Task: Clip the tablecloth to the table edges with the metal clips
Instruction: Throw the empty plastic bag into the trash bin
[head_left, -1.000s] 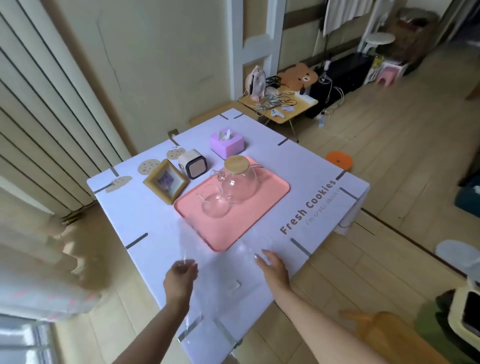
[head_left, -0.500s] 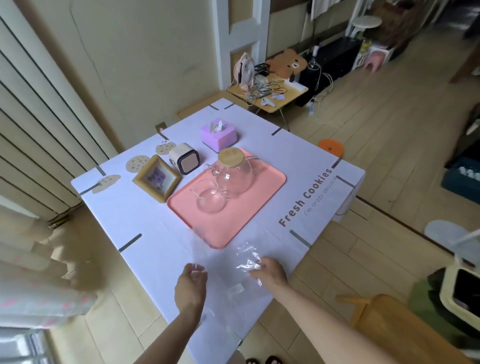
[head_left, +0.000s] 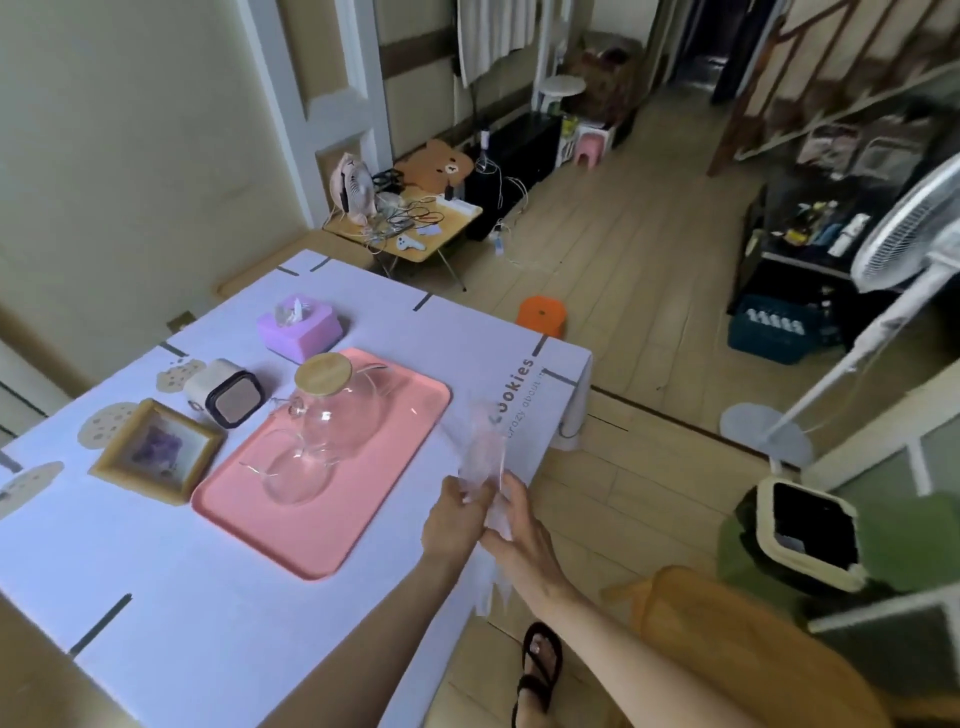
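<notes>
left hand and right hand meet, fingers of both pinching a clear plastic wrapper whose long axis runs 12 to 6. the tablecloth edge lies directly beneath. the nearest metal clip is at 1 o'clock, on the right hand's side.

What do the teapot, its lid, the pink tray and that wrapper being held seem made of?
Teapot: clear glass, probably; see-through, sharp glints. Lid: pale bamboo or wood, matte. Tray: pink plastic or silicone, smooth, matte. Wrapper: thin clear plastic film, crinkled, shiny.
</notes>
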